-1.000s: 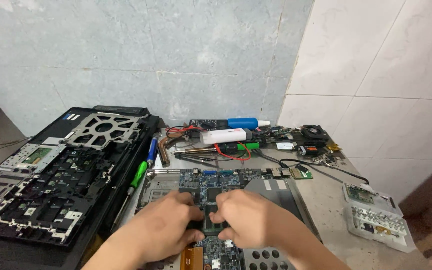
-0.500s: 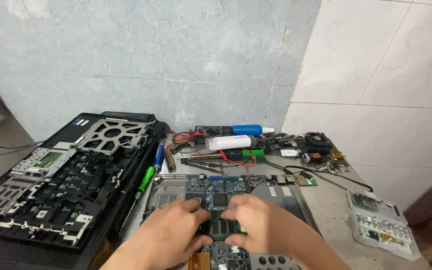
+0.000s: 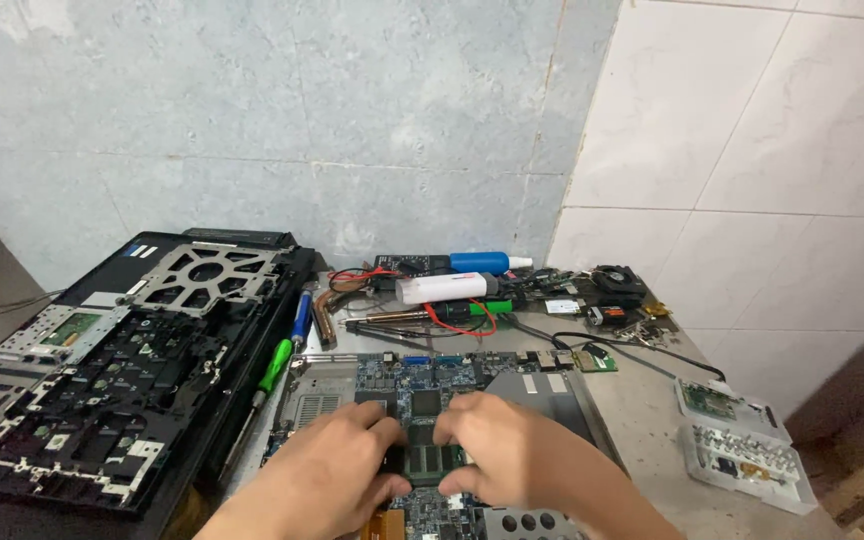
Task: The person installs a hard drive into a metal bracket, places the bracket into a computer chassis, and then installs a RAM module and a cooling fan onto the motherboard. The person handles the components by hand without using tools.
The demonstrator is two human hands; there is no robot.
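- Green memory module (image 3: pixel 430 459) lies flat in the middle of the blue laptop motherboard (image 3: pixel 432 375), and we press on it from both sides.
- Our left hand (image 3: pixel 337 470) is curled, with its fingertips touching the left edge of the module.
- Our right hand (image 3: pixel 507 460) is curled too, with its fingers on the right edge and its thumb under the near corner.
- Just left of the board we see a green screwdriver (image 3: pixel 274 366) and a blue one (image 3: pixel 300 316).
- Further left lies a black laptop base (image 3: pixel 102 380), opened.
- Far behind the board are a white tube (image 3: pixel 442 288), a blue bottle (image 3: pixel 480 263) and red wires (image 3: pixel 462 318).
- At the right, near the table edge, stands a clear parts box (image 3: pixel 747 445).
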